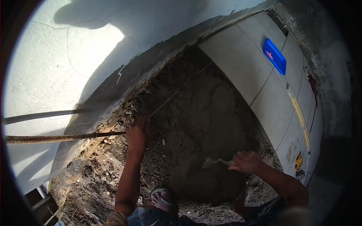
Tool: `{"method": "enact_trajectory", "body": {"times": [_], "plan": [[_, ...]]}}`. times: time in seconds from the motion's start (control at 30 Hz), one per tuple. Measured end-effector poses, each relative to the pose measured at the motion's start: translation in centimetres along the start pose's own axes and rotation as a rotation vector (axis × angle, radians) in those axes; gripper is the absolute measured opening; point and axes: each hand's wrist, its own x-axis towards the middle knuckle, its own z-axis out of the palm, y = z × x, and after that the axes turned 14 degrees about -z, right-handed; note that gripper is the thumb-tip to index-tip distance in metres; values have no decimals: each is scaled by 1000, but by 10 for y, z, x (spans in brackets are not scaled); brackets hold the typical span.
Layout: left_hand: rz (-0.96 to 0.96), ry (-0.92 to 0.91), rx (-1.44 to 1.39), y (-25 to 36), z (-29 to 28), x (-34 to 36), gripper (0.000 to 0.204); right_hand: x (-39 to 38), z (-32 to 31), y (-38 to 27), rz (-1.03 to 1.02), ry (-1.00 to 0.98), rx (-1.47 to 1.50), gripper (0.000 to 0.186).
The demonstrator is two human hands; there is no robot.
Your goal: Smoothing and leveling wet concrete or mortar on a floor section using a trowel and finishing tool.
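My left hand (138, 135) is closed at a thin taut string (177, 91), which reaches its fingertips from the corner of the tiled floor. A brown stick (60, 138) comes in from the left rim; its inner end meets this hand, and whether I touch it is hidden. In my right hand (247, 162) is the handle of a trowel, with the fingers wrapped round it. The trowel (213, 162) has a mortar-smeared blade lying over dark wet mortar (222, 113). The mortar spreads between both hands, partly smoothed and partly lumpy.
Large grey tiles (233, 49) border the mortar on the right. On them are a blue tray (275, 56) with a small red thing, a long yellowish strip (298, 109) and a dark red cloth (312, 84). A pale wall (41, 71) rises left, above rubble (103, 165). My sandalled foot (162, 199) stands below.
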Motion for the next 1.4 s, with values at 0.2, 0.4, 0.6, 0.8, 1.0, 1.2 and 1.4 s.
{"method": "enact_trajectory", "body": {"times": [0.2,0.4,0.6,0.8,1.0,1.2,1.4], "plan": [[-20,-57,-56,15,-21,-2,14,119,23,69,303,113,-15,47],[5,-27,-91,23,-32,-8,14,233,-11,151,646,202,255,58],[-53,-59,-132,24,-32,-16,15,167,-35,100,708,-2,932,63],[-44,-128,-120,20,-25,-22,15,74,-27,79,404,-128,41,57],[-40,-144,-97,21,-20,-21,15,167,-37,169,771,170,518,58],[-16,-90,-157,12,-14,-17,13,26,-30,45,993,107,1383,69],[-56,-179,-166,24,-12,-24,15,-60,-24,-196,1889,897,1871,68]]}}
